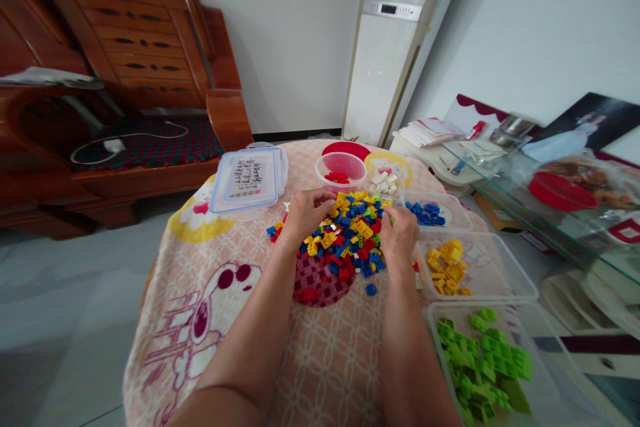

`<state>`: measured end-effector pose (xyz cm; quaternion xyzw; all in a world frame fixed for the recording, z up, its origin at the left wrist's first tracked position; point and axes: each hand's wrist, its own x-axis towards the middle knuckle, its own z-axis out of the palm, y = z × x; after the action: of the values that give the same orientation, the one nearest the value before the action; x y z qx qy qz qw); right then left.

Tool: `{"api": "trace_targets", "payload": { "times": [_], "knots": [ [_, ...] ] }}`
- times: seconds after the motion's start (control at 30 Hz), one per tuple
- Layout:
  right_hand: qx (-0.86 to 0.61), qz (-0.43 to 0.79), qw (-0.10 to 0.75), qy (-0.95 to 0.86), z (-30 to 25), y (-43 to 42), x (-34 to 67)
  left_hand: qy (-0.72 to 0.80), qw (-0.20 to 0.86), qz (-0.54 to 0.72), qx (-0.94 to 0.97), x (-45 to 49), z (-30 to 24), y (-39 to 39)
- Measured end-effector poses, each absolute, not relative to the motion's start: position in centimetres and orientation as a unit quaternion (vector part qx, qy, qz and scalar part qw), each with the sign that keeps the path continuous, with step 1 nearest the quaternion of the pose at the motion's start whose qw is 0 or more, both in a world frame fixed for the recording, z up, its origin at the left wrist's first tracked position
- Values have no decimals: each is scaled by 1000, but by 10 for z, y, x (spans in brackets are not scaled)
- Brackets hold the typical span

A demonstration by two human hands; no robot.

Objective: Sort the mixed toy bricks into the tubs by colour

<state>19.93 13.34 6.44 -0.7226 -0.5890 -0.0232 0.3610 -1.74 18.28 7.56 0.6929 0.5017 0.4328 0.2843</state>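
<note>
A mixed heap of toy building bricks (345, 234) in red, blue, yellow, green and white lies between my hands on the patterned tablecloth. My left hand (306, 215) rests at the heap's left edge, fingers bent loosely over the bricks, with nothing visible in them. On the heap's right side, my right hand (400, 232) has its fingers pinched together; a bit of green brick (393, 220) shows at the fingertips. Close to that hand stand clear boxes with blue bricks (425, 214), yellow bricks (447, 268) and green bricks (483, 364).
Behind the heap, a round tub (341, 164) holds red bricks, beside a pile of white bricks (385, 182). A blue-rimmed clear lid (244, 180) lies at the back left. A glass shelf (540, 214) with household things stands on the right, a wooden bench (135, 60) at the left.
</note>
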Motion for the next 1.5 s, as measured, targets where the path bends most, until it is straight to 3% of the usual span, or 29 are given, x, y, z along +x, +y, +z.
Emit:
{"api": "trace_targets", "payload": {
  "times": [0.13, 0.43, 0.77, 0.9, 1.13, 1.5],
  "knots": [
    [-719, -23, 314, -620, 59, 136, 195, 504, 285, 430, 693, -17, 76, 182],
    [-709, -19, 322, -627, 52, 141, 199, 497, 300, 431, 690, -17, 81, 180],
    [-767, -128, 430, -459, 58, 133, 226, 501, 292, 433, 690, -18, 83, 180],
    [-775, -105, 439, -443, 64, 130, 227, 504, 281, 433, 692, -17, 79, 181],
    [-798, -15, 320, -511, 81, 121, 211, 504, 286, 428, 693, -17, 84, 179],
    [-799, 11, 155, -581, 93, 118, 198, 503, 280, 429, 696, -17, 82, 180]
  ]
}}
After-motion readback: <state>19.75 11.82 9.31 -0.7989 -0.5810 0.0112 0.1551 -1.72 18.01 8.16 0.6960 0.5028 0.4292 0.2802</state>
